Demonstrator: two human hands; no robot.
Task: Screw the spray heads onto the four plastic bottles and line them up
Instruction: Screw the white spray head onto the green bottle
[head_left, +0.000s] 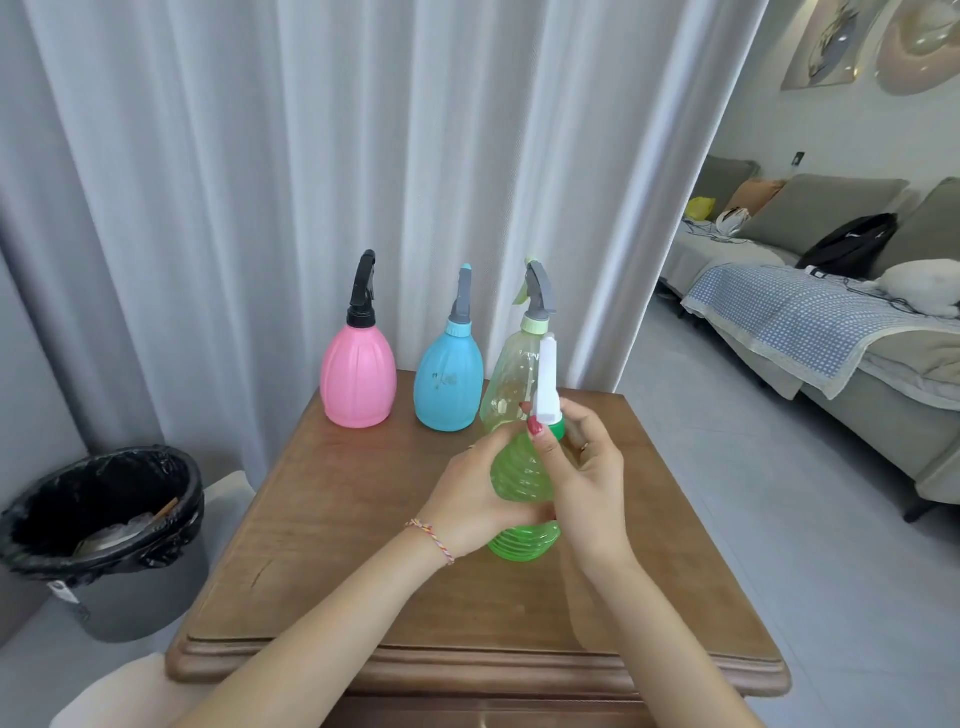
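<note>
The right hand (587, 467) pinches the green collar (555, 430) of a white spray head (546, 379), thumb on the near side and fingers curled round the far side, the head standing upright on the neck of the green bottle (522, 499). The left hand (475, 499) wraps the middle of that bottle from the left, fingers closed round its ribbed body, a braided bracelet (431, 538) on the wrist. The bottle stands — or is held just above, I cannot tell which — on the wooden table (322, 519), right of centre and nearer than the others. Beyond it, along the far edge, three bottles stand in a row with their heads on: a pale clear bottle (511, 384) with a grey head directly behind the white spray head and partly hidden by it, a blue bottle (448, 387) with a grey head just to its left, and a pink bottle (357, 382) with a black head further left. The three stand apart from one another, upright. Behind them hangs a white curtain (260, 182). On the floor to the left of the table sits a bin (104, 535) lined with a black bag, and far right — well apart from the table — is a grey sofa (831, 312) with a blue checked cover.
</note>
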